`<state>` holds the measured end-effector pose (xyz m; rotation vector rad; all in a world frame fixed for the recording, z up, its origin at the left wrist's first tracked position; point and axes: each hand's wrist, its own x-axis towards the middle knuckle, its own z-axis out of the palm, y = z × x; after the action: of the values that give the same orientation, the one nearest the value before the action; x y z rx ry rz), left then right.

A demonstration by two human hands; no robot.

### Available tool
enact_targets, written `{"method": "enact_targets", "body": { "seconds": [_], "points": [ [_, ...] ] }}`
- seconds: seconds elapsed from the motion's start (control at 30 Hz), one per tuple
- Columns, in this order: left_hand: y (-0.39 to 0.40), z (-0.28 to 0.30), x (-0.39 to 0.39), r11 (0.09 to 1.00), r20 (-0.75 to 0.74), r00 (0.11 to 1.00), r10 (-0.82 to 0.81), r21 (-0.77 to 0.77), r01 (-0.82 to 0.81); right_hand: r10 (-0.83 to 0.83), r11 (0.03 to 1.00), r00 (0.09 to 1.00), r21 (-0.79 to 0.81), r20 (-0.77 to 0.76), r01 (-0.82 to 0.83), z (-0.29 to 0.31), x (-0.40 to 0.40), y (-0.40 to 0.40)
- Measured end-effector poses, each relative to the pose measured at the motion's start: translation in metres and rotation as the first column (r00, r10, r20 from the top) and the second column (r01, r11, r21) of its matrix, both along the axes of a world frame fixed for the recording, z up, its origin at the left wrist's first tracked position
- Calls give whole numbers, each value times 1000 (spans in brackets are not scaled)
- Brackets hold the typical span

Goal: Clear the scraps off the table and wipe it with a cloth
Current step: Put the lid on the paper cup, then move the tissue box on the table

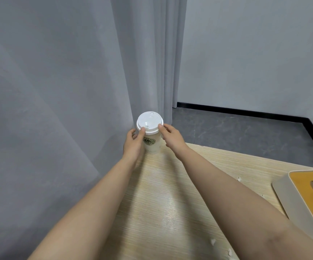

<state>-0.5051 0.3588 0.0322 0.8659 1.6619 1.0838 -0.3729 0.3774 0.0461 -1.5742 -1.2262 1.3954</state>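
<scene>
Seen from above, looking down along two bare forearms stretched forward. Left hand (134,142) curled round the side of a white paper cup (151,142), thumb up against the lid rim. Right hand (170,135) pinching the rim of the white plastic lid (149,121) from the other side. Cup upright at the far left corner of a pale wood-grain bench (170,194), lid on, contents hidden. Small white paper scraps (213,241) scattered on the bench near the right forearm, one more by a tissue box (302,201) at the right edge. Tissue box beige with an orange-wood top and a slot, cut off by the frame. Grey curtain (76,81) hanging close along the bench's left side. Dark grey floor (236,130) and pale wall with black skirting beyond the far edge.
</scene>
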Motion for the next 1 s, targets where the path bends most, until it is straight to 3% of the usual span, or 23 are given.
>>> {"method": "enact_targets", "body": {
  "seconds": [0.17, 0.43, 0.7, 1.0],
  "points": [
    [-33, -12, 3, 999, -116, 993, 0, -39, -4, -22, 999, 998, -35, 59, 24, -1, 17, -21],
    [-92, -16, 58, 978, -163, 968, -191, -110, 175, -81, 996, 982, -21, 170, 86, 0, 88, -87],
    [-142, -8, 165, 923, -146, 914, -378, -130, 362, -223, 974, 934, 92, 278, 205, 20, 210, -158],
    [-188, -8, 303, 840, -86, 841, -535, -162, 518, -339, 940, 866, 104, 367, 324, 18, 357, -220]
  ]
}}
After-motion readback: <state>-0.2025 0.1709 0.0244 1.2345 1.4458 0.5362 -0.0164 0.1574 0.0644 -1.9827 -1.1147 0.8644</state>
